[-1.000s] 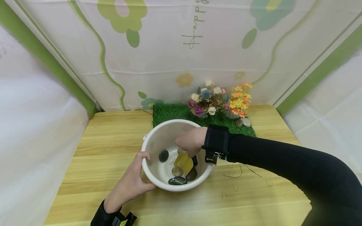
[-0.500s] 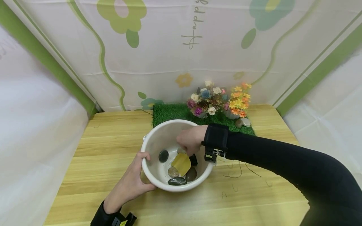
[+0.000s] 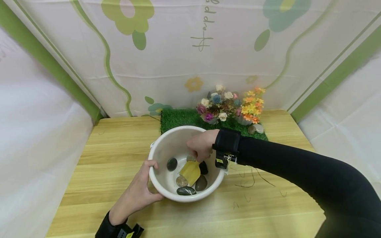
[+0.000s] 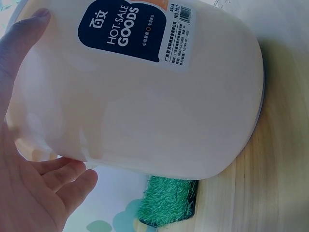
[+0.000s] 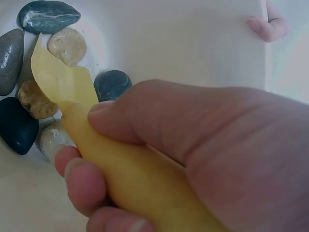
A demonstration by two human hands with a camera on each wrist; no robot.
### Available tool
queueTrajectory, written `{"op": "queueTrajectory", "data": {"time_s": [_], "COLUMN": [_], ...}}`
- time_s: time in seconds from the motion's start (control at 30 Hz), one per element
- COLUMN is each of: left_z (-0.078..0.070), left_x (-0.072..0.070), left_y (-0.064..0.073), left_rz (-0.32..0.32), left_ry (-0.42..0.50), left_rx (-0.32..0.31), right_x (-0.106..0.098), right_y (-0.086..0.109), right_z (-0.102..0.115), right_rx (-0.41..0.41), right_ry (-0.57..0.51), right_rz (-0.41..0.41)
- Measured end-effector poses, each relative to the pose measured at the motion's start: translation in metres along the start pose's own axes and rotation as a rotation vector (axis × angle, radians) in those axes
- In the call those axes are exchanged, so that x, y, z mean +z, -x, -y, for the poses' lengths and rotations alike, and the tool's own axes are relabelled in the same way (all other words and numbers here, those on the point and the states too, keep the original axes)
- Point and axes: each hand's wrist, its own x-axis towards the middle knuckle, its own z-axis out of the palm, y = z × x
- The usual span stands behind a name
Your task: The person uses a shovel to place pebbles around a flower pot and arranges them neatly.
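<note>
A white bucket (image 3: 171,140) sits at the centre of the head view, its mouth facing the camera, over a pale wooden bench (image 3: 119,158); whether its base lies flat is hard to tell. At lower left, the person's left hand (image 3: 137,191) grips the rim, fingers hooked over the edge and thumb against the outer wall. The right hand (image 3: 201,145) reaches in from the right and wraps round the handle of a yellow tool (image 3: 190,172), thumb along the top, fingers curled beneath. The tool is inside the bucket, its thin, wavy-edged blade angled among smooth stones: a dark one (image 3: 172,164) to the blade's left, a tan one (image 3: 182,181) and a white-veined one (image 3: 186,191) below, a brown one (image 3: 201,182) and a black one (image 3: 203,168) to its right.

The main risk seems to be the blade: pushed hard against a stone, it could bend or skid. A rounded stone, probably slick, might roll off its edge or knock the wall. If the left hand's grip slackens, a sideways shove could slide or tip the bucket toward the green grass mat (image 3: 175,119) and the flowers (image 3: 217,102) behind it.
</note>
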Motion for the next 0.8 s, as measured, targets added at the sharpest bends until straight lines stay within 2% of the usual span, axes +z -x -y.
{"op": "queueTrajectory", "data": {"time_s": [0.53, 0.8], "left_z": [0.001, 0.002], "left_x": [0.000, 0.000], "left_y": [0.001, -0.001], "left_rz": [-0.001, -0.008], "left_ry": [0.008, 0.007], "left_rx": [-0.002, 0.013], "right_x": [0.000, 0.007], "right_y": [-0.005, -0.016], "right_z": [-0.005, -0.019], "right_rx": [-0.029, -0.095], "right_ry": [-0.012, -0.065], "right_rz": [0.025, 0.019]}}
